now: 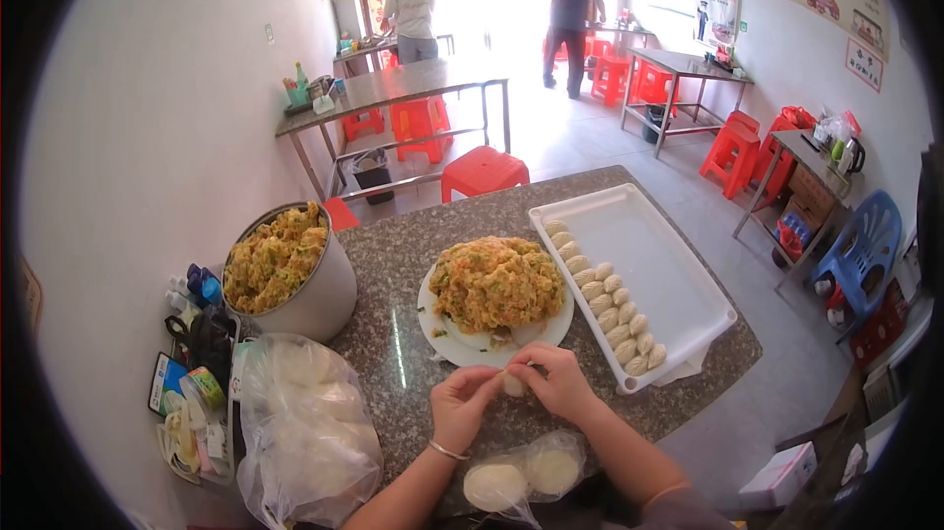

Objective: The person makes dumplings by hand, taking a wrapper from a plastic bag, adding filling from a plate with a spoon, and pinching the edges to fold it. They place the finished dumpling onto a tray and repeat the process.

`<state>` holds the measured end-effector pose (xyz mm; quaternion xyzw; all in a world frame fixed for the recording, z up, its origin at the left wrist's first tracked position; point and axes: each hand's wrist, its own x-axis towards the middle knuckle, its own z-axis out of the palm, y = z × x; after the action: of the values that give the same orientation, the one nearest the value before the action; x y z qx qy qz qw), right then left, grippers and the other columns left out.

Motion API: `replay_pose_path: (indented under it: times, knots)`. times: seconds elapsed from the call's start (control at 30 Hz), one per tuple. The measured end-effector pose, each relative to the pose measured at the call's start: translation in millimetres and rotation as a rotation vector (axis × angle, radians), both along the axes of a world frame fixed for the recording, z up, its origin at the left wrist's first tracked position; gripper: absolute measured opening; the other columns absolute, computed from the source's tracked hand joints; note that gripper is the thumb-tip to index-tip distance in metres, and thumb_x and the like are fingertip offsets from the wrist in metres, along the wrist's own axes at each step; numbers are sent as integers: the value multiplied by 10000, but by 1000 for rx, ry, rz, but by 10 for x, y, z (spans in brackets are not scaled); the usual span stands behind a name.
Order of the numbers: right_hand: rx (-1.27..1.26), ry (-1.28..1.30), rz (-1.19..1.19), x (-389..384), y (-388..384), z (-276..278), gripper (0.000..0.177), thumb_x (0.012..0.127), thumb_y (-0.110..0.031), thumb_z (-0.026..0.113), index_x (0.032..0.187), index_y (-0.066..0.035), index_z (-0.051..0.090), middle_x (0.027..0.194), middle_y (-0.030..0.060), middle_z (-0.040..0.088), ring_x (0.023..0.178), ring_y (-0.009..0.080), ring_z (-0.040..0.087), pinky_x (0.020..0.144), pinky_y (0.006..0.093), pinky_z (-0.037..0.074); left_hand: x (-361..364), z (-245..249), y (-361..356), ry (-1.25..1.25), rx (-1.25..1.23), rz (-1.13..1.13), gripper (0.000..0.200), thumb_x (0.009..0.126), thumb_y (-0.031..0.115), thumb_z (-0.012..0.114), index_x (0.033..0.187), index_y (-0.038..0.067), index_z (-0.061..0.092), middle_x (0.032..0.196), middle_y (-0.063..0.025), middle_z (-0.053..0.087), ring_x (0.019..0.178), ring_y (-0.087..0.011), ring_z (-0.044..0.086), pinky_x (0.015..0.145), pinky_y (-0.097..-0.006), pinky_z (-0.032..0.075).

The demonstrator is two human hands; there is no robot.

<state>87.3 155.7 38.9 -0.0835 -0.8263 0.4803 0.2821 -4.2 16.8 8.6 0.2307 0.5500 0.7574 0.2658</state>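
Between my two hands is a small pale dumpling (pixel 513 385), pinched at its top edge. My left hand (pixel 466 402) closes on it with thumb and fingers, a bracelet on the wrist. On the other side my right hand (pixel 553 381) grips it the same way. Just beyond my fingers, a white plate (pixel 440 338) bears a mound of chopped filling (pixel 500 284). Round dough wrappers (pixel 495 487) lie in clear plastic below my hands. To the right, a white tray (pixel 678 279) holds several pleated dumplings (pixel 618 314) along its left side.
A metal pot (pixel 329 289) of filling stands at the left. Before it lies a clear bag (pixel 310 432) of pale dough pieces. The speckled counter (pixel 393 235) ends beyond the tray. Farther off are tables, a red stool (pixel 484 172), a blue chair (pixel 865 245) and two people.
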Motion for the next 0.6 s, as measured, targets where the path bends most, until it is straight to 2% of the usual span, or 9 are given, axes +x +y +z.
replay_pose_path:
  times: [0.07,0.13,0.23,0.43,0.57,0.6]
  knots:
    - [-33,-26,-12,1,19,7,111,806,-101,650,852,0,643,811,105,636,754,201,627,685,295,489,-7,-11,-4,-12,-6,0,121,807,-31,661,927,-39,648,927,-83,656,833,-110,614,738,-232,509]
    - [-86,-98,45,5,54,0,118,808,-108,650,856,0,641,805,108,632,754,194,622,690,294,483,-18,-50,-9,161,-25,1,105,803,-36,661,908,-34,666,930,-75,649,842,-112,611,750,-228,504]
    - [-106,-118,84,22,19,42,124,807,-111,654,862,-1,638,803,107,628,753,188,615,694,295,478,1,-5,-1,194,5,3,99,799,-40,662,896,-29,680,928,-67,642,837,-113,610,750,-222,495]
    - [-31,-47,5,-18,-45,-27,132,808,-125,649,838,2,630,791,116,613,748,247,613,667,322,481,31,62,-4,124,9,34,100,794,-41,665,893,-35,683,936,-69,638,829,-118,612,739,-222,494]
    - [8,-10,40,-24,-66,14,120,805,-114,644,830,2,630,787,122,610,747,271,607,655,329,477,13,19,-12,168,-14,31,131,801,-42,656,931,-26,650,941,-59,635,848,-120,611,749,-222,494]
    - [19,21,10,-36,-63,-23,110,806,-106,639,827,2,627,788,122,610,752,278,605,663,334,476,30,19,1,43,1,6,132,824,-17,641,954,-6,625,949,-54,631,867,-127,610,760,-241,499]
